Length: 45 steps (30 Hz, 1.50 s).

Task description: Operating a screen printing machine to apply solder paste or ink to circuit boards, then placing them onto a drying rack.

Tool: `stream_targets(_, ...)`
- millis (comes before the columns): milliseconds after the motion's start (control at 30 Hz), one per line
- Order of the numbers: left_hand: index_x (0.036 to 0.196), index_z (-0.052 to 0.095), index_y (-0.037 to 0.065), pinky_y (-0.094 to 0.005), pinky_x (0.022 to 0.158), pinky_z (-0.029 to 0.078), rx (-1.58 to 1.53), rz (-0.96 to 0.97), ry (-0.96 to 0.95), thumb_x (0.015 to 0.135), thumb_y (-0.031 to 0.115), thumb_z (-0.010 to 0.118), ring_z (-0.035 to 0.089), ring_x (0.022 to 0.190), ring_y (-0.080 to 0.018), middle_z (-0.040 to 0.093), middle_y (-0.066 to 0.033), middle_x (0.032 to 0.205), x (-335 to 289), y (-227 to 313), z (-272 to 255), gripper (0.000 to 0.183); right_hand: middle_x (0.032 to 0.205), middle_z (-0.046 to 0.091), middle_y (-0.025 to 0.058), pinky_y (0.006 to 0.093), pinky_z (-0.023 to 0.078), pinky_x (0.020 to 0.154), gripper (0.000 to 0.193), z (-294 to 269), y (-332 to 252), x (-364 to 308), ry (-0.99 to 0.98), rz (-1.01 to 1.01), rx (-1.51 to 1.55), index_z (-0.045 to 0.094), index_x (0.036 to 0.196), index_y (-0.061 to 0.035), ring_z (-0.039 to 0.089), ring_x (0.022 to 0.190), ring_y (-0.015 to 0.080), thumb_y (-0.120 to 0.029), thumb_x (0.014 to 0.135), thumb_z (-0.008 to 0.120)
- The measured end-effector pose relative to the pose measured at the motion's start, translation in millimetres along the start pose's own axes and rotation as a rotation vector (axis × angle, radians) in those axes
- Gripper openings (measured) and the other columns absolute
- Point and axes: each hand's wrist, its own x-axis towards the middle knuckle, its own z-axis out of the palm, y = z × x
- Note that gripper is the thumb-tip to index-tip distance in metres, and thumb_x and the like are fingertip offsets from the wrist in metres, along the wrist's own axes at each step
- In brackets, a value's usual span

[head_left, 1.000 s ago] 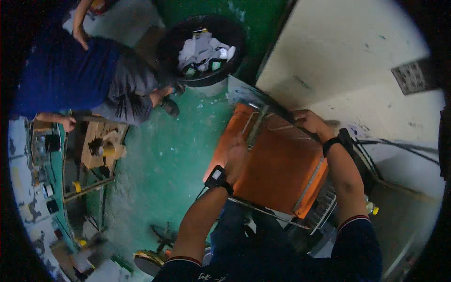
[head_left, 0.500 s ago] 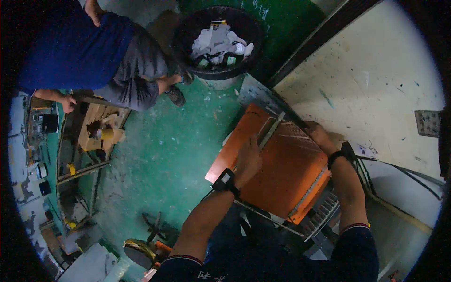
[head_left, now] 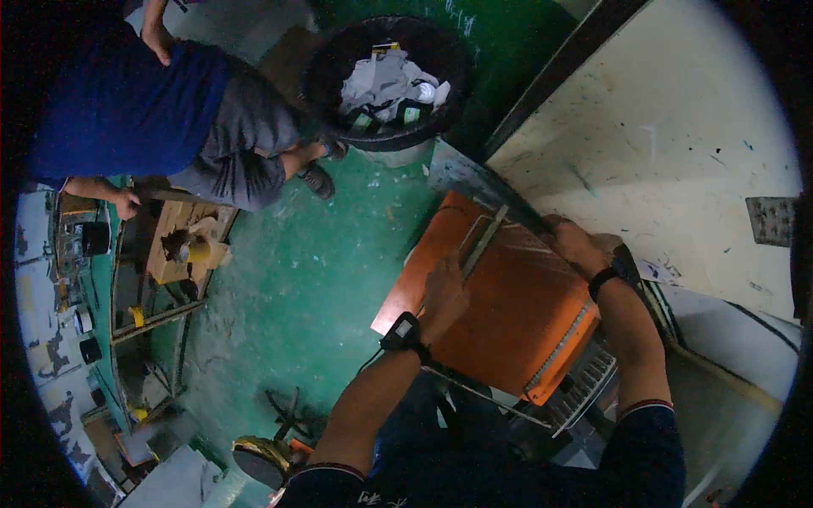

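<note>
An orange sheet (head_left: pixel 525 300), with a narrow metal bar (head_left: pixel 485 241) across its far part and a thin ridged strip (head_left: pixel 559 351) near its right end, lies in front of me. My left hand (head_left: pixel 445 296), with a dark device strapped at the wrist, rests on the sheet beside the bar, fingers stretched out. Along the sheet's far right side runs a dark, narrow panel (head_left: pixel 508 199). My right hand (head_left: pixel 583 251), wearing a black wristband, has its fingers bent over this panel's near end; the fingertips are partly hidden.
A round black bin (head_left: pixel 385 135) of grey cloths and scraps stands beyond. At left, a person (head_left: pixel 135 110) in a blue top is beside a wooden-framed rack (head_left: pixel 161 317). A pale, stained panel (head_left: pixel 660 152) rises at right. A metal grille (head_left: pixel 584 389) sits below the sheet.
The view has shifted slightly. The dark panel's edge now shows broader past the sheet, and my right hand has turned a little with it. My left hand stays on the sheet.
</note>
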Motion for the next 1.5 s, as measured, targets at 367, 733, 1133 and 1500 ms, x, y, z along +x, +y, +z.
stream_targets(367, 0.126, 0.037, -0.004, -0.0480, 0.083, 0.043, -0.052, -0.047, -0.045, 0.073, 0.007, 0.057, 0.052, 0.100, -0.0406, 0.050, -0.0264, 0.113, -9.9, -40.9, 44.4, 0.058, 0.095, 0.062, 0.0230, 0.0456, 0.047, 0.077, 0.035, 24.3, 2.8, 15.6, 0.061, 0.057, 0.121, 0.061, 0.100, 0.0013, 0.061, 0.086, 0.0380, -0.030, 0.085, 0.052)
stream_targets(733, 0.139, 0.027, 0.004, -0.0411, 0.092, 0.040, 0.114, 0.268, -0.069, 0.080, 0.014, 0.061, 0.049, 0.112, -0.0328, 0.046, -0.0219, 0.126, 19.8, 16.6, -2.1, 0.069, 0.091, 0.065, 0.0149, 0.0363, 0.044, 0.078, 0.043, -20.6, 72.9, -204.1, 0.375, 0.408, 0.761, 0.064, 0.094, 0.0050, 0.059, 0.086, 0.0238, -0.037, 0.089, 0.054)
stream_targets(1133, 0.134, 0.028, -0.004, -0.0322, 0.099, 0.035, -0.495, 0.128, -0.062, 0.086, -0.002, 0.049, 0.046, 0.118, -0.0234, 0.047, -0.0157, 0.128, 65.6, 72.7, 38.7, 0.053, 0.135, 0.041, 0.0161, 0.0351, 0.028, 0.106, 0.057, 179.5, 147.8, -329.6, 0.993, 0.503, 0.940, 0.031, 0.138, -0.0042, 0.039, 0.126, 0.0282, 0.002, 0.082, 0.045)
stream_targets(1500, 0.137, 0.027, -0.001, -0.0346, 0.104, 0.029, -0.421, 0.271, 0.071, 0.081, -0.012, 0.042, 0.039, 0.125, -0.0247, 0.037, -0.0153, 0.137, 60.5, 115.7, 3.1, 0.059, 0.137, 0.038, 0.0108, 0.0304, 0.026, 0.106, 0.067, 119.0, 123.2, -360.5, 1.126, 0.470, 1.075, 0.028, 0.139, -0.0061, 0.034, 0.129, 0.0221, 0.013, 0.076, 0.041)
